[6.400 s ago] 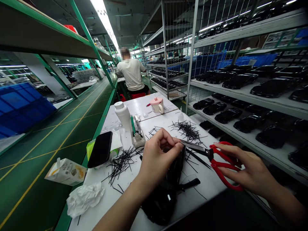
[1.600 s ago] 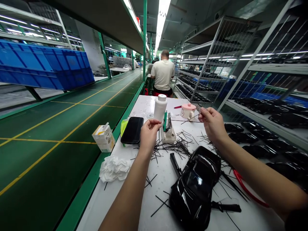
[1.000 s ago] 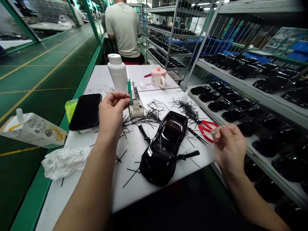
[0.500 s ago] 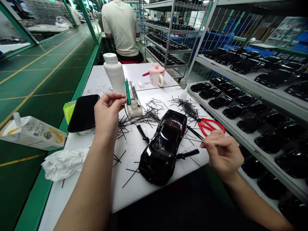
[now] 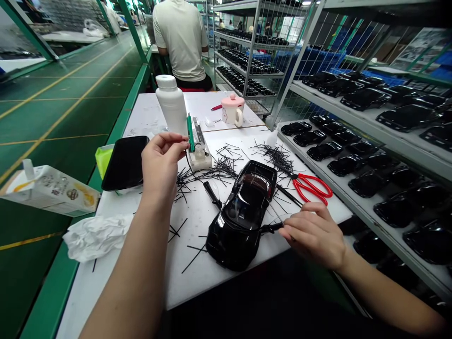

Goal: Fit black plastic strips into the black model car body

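A glossy black model car (image 5: 235,235) stands on the white table with both doors swung out. Its left door (image 5: 212,195) juts toward the far side, and the right door (image 5: 271,228) is partly behind my right hand (image 5: 312,235). That hand is closed around a thin metal tool (image 5: 276,212), whose tip points at the car's right door opening; its exact kind is unclear. Raised beside the green-handled knife (image 5: 190,134), my left hand (image 5: 161,160) is pinched shut. A thin black strip (image 5: 188,160) appears to hang from its fingertips.
Loose black strips (image 5: 226,168) lie in heaps behind the car, near red-handled scissors (image 5: 312,186). A white bottle (image 5: 172,106), a lidded mug (image 5: 233,110), a phone (image 5: 125,162), crumpled tissue (image 5: 95,235) and a drink carton (image 5: 52,190) stand around. Racks of car bodies (image 5: 325,150) line the right.
My right hand has moved left and toward the car, now covering the end of the right door, and the metal tool slants more steeply. My left hand keeps its pinch.
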Action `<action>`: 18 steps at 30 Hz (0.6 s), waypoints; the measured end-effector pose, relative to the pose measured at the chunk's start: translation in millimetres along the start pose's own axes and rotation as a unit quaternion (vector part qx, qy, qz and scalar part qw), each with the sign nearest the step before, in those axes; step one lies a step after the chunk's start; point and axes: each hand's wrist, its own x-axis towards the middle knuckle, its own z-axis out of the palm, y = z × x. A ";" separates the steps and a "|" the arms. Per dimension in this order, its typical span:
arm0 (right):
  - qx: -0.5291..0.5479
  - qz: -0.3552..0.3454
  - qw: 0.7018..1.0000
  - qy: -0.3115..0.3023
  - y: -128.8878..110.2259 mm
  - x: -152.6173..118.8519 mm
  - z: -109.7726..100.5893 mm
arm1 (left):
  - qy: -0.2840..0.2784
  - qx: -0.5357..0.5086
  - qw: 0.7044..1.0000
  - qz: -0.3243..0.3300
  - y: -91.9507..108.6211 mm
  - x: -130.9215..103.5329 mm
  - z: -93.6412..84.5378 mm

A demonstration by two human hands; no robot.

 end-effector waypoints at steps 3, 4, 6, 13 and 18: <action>-0.008 -0.057 0.998 -0.024 0.6 0.3 -0.2 | -0.001 -0.002 1.000 -0.001 -0.3 0.4 -0.1; -0.009 -0.069 0.997 -0.033 0.8 1.0 -0.8 | -0.001 -0.003 1.000 -0.002 -0.4 0.4 -0.1; -0.007 -0.085 0.995 -0.054 1.0 3.3 -2.7 | -0.002 -0.005 1.000 -0.004 -0.6 0.6 -0.1; -0.008 -0.122 0.990 -0.073 1.6 12.3 -7.5 | -0.002 -0.008 1.000 -0.010 -0.6 0.2 0.8; -0.004 -0.115 0.990 -0.083 1.9 12.2 -7.9 | -0.005 -0.004 1.000 -0.008 -0.9 -0.5 1.4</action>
